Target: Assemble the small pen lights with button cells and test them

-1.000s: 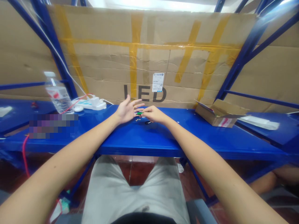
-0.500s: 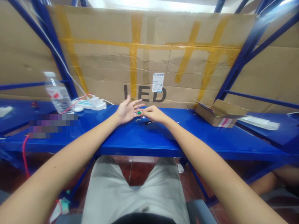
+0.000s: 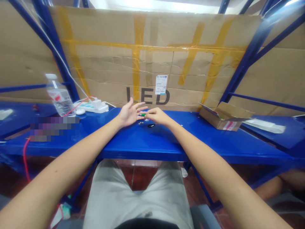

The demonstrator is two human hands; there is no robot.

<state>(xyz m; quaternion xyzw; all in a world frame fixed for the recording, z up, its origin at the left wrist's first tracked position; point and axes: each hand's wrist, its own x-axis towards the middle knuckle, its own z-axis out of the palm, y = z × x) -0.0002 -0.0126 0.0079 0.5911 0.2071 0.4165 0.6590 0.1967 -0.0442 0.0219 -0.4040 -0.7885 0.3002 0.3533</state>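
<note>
My left hand [image 3: 127, 114] is held palm up over the blue table, its fingers spread and pointing right. Opposite it, my right hand [image 3: 157, 115] is closed, with thumb and fingertips pinching a small, thin green piece [image 3: 142, 114]. That piece points toward my left fingers; whether it touches them I cannot tell. Below the hands, a few tiny shiny bits [image 3: 140, 123] lie on the table. Beside them is a small black glossy object [image 3: 151, 126], too small to name.
A blue table [image 3: 143, 143] backs onto a tall cardboard sheet [image 3: 107, 70]. On the left stand a water bottle [image 3: 59, 98] and a white power strip [image 3: 100, 108]. An open cardboard box [image 3: 221, 117] sits at right. Another person's limb [image 3: 271, 187] shows at lower right.
Both hands stay nearly in place. The green piece shows slightly more clearly between my right fingertips, which have shifted a little to the right.
</note>
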